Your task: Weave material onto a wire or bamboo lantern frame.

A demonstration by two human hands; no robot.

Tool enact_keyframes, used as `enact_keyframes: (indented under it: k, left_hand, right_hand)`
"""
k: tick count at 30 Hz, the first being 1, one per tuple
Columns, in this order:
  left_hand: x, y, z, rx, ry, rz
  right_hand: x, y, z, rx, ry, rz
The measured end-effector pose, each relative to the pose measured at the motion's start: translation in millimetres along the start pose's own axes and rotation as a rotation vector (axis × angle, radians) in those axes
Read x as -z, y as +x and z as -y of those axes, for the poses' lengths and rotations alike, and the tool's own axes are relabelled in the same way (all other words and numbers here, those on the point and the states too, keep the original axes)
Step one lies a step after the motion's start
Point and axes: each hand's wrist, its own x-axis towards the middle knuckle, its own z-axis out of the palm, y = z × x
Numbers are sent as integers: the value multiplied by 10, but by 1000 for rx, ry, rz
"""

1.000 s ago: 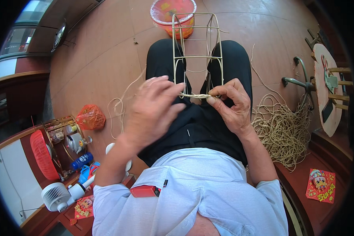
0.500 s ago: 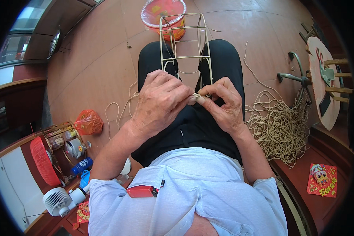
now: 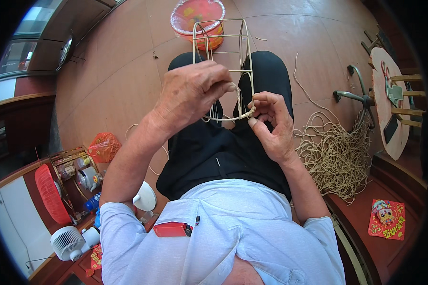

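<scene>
In the head view, the left hand is rising away from the right hand, which it was meeting half a second ago; its fingers are pinching a pale strand, apparently drawing the wrap tight. The right fingers are grasping the wrapped corner of the frame, which is resting between the legs. Heaped cord is lying rightward; the left hand is hiding some bars.
</scene>
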Motion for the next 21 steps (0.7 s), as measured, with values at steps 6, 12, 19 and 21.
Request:
enact_keyframes:
  k: [6,12,19,21]
  left_hand:
    - [82,204,212,64,-45,7]
    - [45,430,442,83,6,-6]
    - [56,742,606,-5,100,-47]
    - [71,813,658,-21,129,-70]
  right_hand:
    - [-11,12,13,-13,31,5]
    - [-91,22,-11,-15,-8,-39]
    - [-185,22,-5,-75,-45,-151]
    - [-193,26,10,-70,-54,-141]
